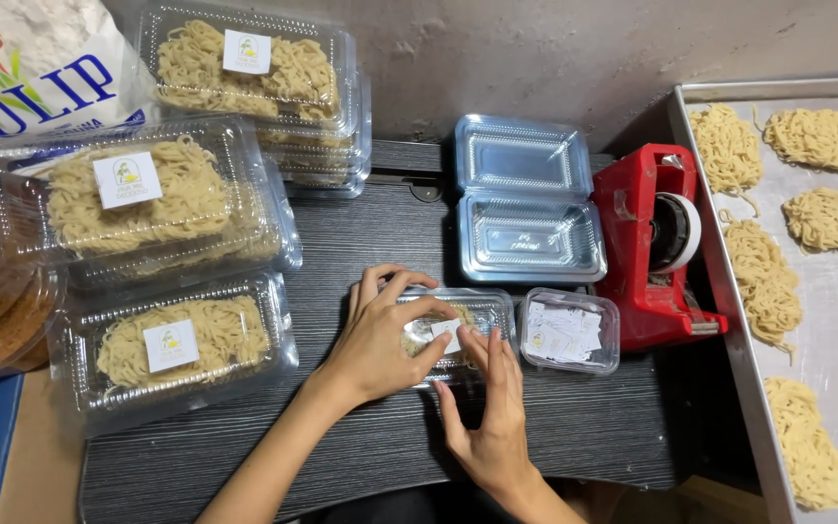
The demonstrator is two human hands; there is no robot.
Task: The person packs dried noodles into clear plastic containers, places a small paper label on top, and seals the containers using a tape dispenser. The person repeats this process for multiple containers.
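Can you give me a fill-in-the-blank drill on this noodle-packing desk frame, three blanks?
1. Both hands, left hand and right hand, rest on a clear plastic clamshell box holding ____.
2. The red tape dispenser stands to the ____ of the open empty clear clamshell box.
3. The small clear tub holds white paper ____.

Missing words: noodles; right; labels

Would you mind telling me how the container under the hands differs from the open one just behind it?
The container under the hands is shut, while the open container has its lid folded back. The first holds noodles; the second holds nothing. The first carries a small white label, pressed by the left hand and right hand; the second bears none. Both are clear plastic clamshells on the dark table.
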